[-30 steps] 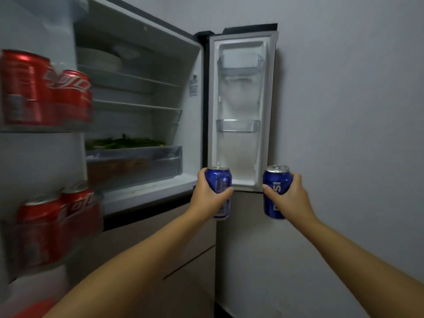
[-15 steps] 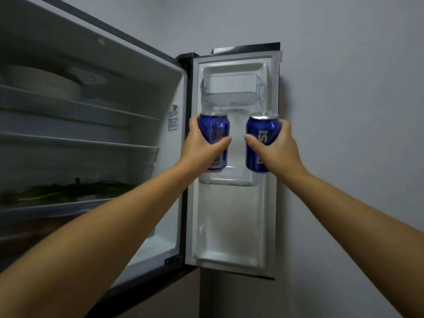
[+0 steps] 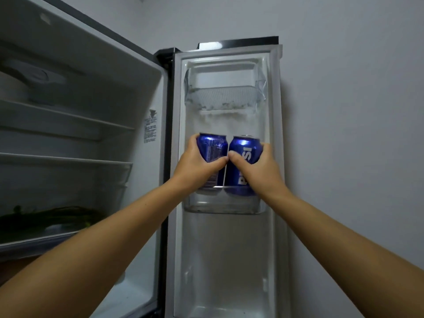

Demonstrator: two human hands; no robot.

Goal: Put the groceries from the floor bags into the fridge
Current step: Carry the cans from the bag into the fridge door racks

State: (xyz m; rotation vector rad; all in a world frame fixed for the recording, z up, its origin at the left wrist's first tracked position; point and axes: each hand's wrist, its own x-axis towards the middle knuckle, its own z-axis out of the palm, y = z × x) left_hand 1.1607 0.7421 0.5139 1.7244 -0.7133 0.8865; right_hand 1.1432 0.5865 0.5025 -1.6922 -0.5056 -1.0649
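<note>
Now, hands: my left hand (image 3: 195,167) grips one blue can (image 3: 212,154), my right hand (image 3: 257,171) the other can (image 3: 244,157) — both entering the middle door bin (image 3: 221,204).
Risk: cans touch — one may tip on release.

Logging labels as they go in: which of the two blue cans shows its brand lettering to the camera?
The can in the right hand: that right can shows big white lettering. The left can, in the left hand, shows only fine print and a barcode.

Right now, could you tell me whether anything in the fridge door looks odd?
Yes: the clear upper door bin has whitish, frost-like residue along its bottom edge. The two blue Pepsi cans stand upright, side by side.
</note>
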